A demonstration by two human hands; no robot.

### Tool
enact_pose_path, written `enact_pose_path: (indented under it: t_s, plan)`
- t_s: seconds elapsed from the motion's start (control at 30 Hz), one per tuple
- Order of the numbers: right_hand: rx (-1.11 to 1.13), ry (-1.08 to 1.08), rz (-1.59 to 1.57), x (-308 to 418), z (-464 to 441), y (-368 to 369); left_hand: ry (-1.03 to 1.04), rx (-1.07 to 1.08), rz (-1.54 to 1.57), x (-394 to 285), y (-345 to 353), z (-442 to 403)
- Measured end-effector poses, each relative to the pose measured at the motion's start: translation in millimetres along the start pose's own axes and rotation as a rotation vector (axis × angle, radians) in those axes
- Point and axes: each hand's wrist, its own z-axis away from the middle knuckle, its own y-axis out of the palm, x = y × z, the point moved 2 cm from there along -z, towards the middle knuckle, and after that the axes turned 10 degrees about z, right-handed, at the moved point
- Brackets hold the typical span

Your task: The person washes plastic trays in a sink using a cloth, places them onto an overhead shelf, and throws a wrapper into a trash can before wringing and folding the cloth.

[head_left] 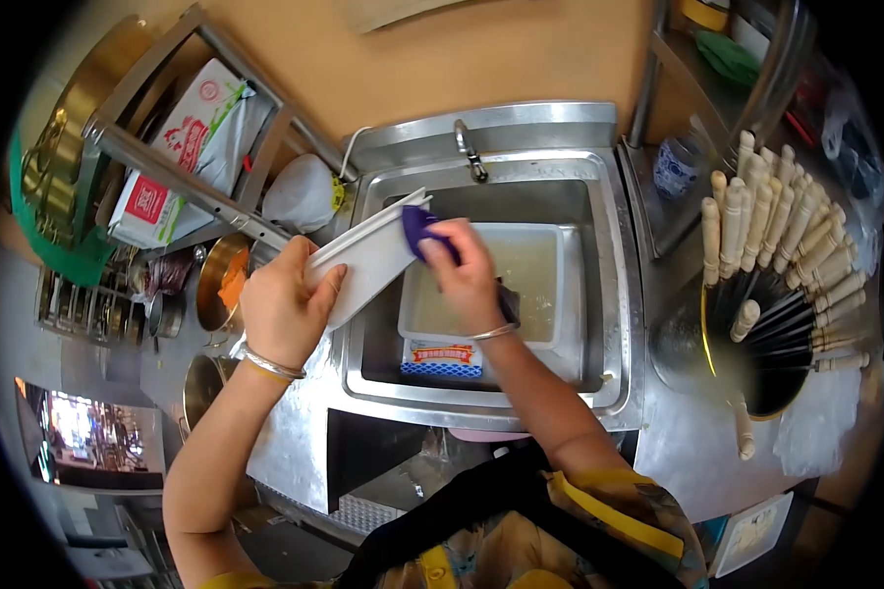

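Over the left part of the sink (pixel 617 294), a white tray (pixel 363 280) slants, near end low on the left, far end high on the right; it may equally be a lid. Its far right corner sits above the edge of a white basin (pixel 572 280) of cloudy water.

Left hand (pixel 290 304): closed on the tray's left end, thumb laid over the facing side. The other fingers are mostly hidden behind the tray; their exact placing I cannot tell. Right hand (pixel 465 273): fingers curled around a purple cloth (pixel 414 229) at the tray's far right end.

Handling, judged by eye: probably hard plastic, light enough for one hand, stiff, showing no sag along its length. Likely slick if wet; the gloss suggests moisture, unconfirmed. Unlikely to shatter, though a thin rim could chip. The cloth looks soft and folds easily under pressure.

Best hold, in my estimate: the left end, thumb on the flat face, fingers hooked behind the raised rim for friction. A grip at one end probably lets the far end twist under a push.
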Motion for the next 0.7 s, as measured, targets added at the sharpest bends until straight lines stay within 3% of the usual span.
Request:
enact_pose_path:
  t_s: [0.07, 0.2, 0.33, 0.5, 0.6, 0.7]
  plan:
    - [-0.003, -0.328, 0.134, 17, -2, 17, -0.013, 0.001, 0.011, -6, 12, -1]
    - [-0.069, -0.308, 0.133, 9, -6, 30, -0.028, -0.072, 0.206, -5, 21, 0]
    - [-0.13, -0.128, 0.225, -50, -28, 27, -0.094, -0.122, 0.388, 8, 18, 6]
    - [-0.197, 0.006, 0.186, -76, -33, 22, -0.166, -0.072, 0.335, 13, -1, 12]
    - [-0.28, -0.071, 0.138, -38, -30, 16, -0.088, -0.144, 0.28, 14, -3, 5]
    - [-0.174, -0.262, 0.179, -21, -29, 32, -0.178, -0.107, 0.318, 13, -1, 2]
